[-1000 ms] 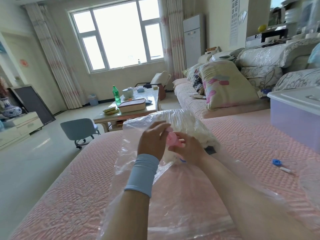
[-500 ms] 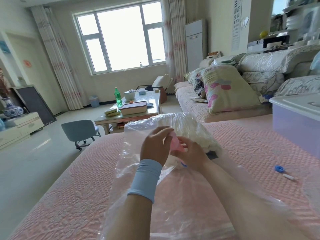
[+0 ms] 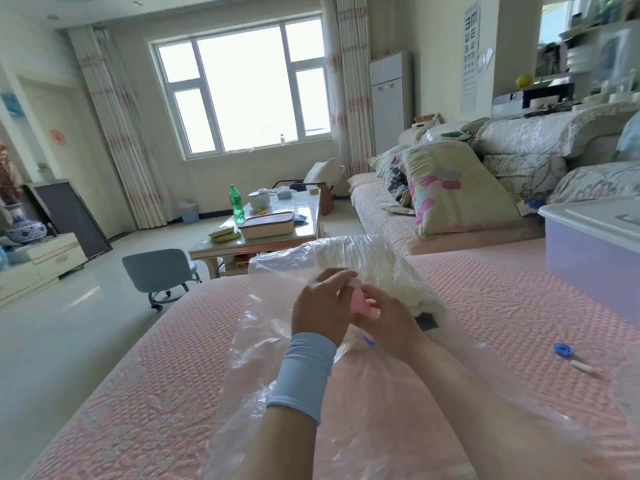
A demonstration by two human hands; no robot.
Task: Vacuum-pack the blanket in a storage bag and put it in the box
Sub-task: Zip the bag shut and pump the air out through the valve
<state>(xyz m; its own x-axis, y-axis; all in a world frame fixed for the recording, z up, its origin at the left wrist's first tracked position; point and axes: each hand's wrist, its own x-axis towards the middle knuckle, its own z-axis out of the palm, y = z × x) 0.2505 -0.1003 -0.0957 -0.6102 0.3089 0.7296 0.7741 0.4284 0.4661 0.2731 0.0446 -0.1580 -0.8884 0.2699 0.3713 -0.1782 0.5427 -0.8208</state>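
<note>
A clear plastic storage bag [image 3: 277,358] lies on the pink quilted sofa seat [image 3: 138,393], with a white blanket [image 3: 374,271] folded inside its far end. Over the bag's middle, my left hand [image 3: 322,310] and my right hand [image 3: 391,323] meet around a small pink object [image 3: 360,303]. Both hands curl their fingers on it. A bit of blue [image 3: 369,339] shows on the bag just below my hands. The translucent lilac storage box [image 3: 595,258] with a white lid stands on the seat at the right.
A blue cap [image 3: 562,349] and a small white piece [image 3: 583,367] lie on the seat to the right. Cushions [image 3: 453,192] line the sofa behind. A coffee table [image 3: 263,226] with a green bottle and a small blue stool [image 3: 156,275] stand on the floor beyond.
Both hands stay together on the pink object with only small shifts of the fingers. The camera has tilted slightly, so everything sits a little lower in the frame.
</note>
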